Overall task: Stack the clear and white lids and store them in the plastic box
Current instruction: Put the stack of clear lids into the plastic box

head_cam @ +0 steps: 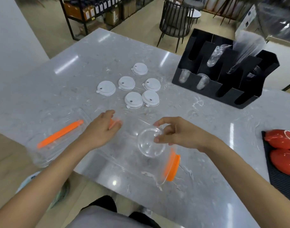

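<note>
Right hand (172, 134) pinching clear dome lid stack (150, 142) over plastic box (124, 162); left hand (103, 127) loose, empty. Risk: light pinch, stack slipping, scattering.

Six white lids (133, 86) lie on the far middle of the counter. One clear lid (150, 142) sits near centre, held by one of two hands (172, 134). One black organiser (226, 89) stands far right. Two red items (282, 145) rest at the right edge.
</note>
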